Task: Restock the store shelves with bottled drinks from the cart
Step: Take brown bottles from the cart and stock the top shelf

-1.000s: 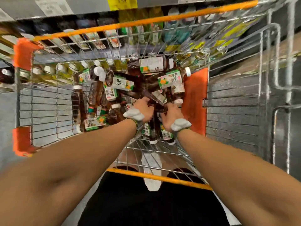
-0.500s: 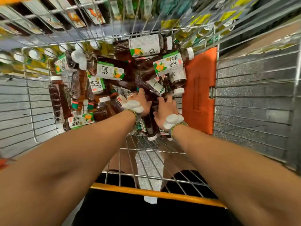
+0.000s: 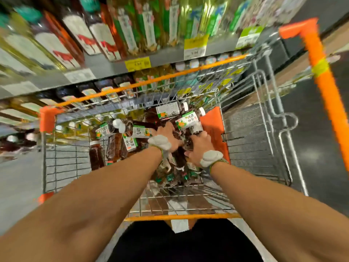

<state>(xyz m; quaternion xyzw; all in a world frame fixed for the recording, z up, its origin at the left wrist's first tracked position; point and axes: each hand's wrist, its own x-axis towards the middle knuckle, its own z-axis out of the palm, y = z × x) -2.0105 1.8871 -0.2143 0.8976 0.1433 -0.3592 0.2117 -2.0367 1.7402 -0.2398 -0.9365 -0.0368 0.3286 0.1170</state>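
Head view: right hand (image 3: 200, 146) grips a dark bottle (image 3: 188, 144) in the cart (image 3: 47, 120); left hand (image 3: 166, 136) curls among heaped bottles (image 3: 139, 132), hold unclear; lifting may snag or tumble loose neighbours.

Bottles (image 3: 140, 132) lie heaped in the cart (image 3: 181, 217), toward its far right corner; the shelves (image 3: 111, 71) stand just behind the cart.

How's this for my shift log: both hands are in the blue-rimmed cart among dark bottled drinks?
Rim colour is wrong: the head view shows the cart rim orange, not blue. The left hand and right hand are in it among dark bottled drinks.
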